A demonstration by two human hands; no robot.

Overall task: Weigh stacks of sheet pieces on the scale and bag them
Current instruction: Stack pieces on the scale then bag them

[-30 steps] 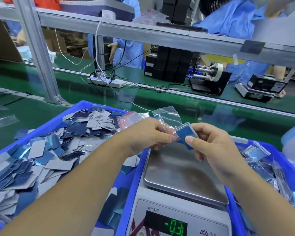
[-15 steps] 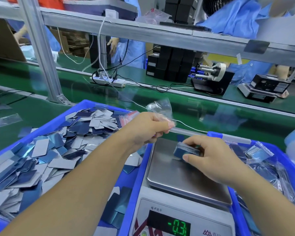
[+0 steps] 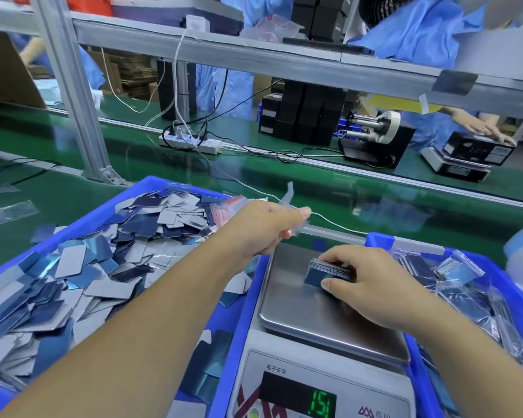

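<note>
A small stack of sheet pieces (image 3: 329,271) sits on the steel pan of the scale (image 3: 314,315), toward its far right part. The right hand (image 3: 366,274) rests over the stack, its grip closed on it with thumb at the near edge and fingers curled across the top. The green display (image 3: 323,404) at the front of the scale shows lit digits, partly cut off by the frame edge. The left hand (image 3: 269,229) is raised just beyond the pan's far left corner, its grip pinching a clear plastic bag (image 3: 289,200) that sticks up above the fingers. To the left, a blue bin (image 3: 73,227) is heaped with loose blue and grey sheet pieces (image 3: 82,267). To the right, another blue bin (image 3: 495,273) holds filled clear bags (image 3: 462,285). Beyond them runs the green tabletop (image 3: 314,188), with a white power strip (image 3: 194,143) on it.
</note>
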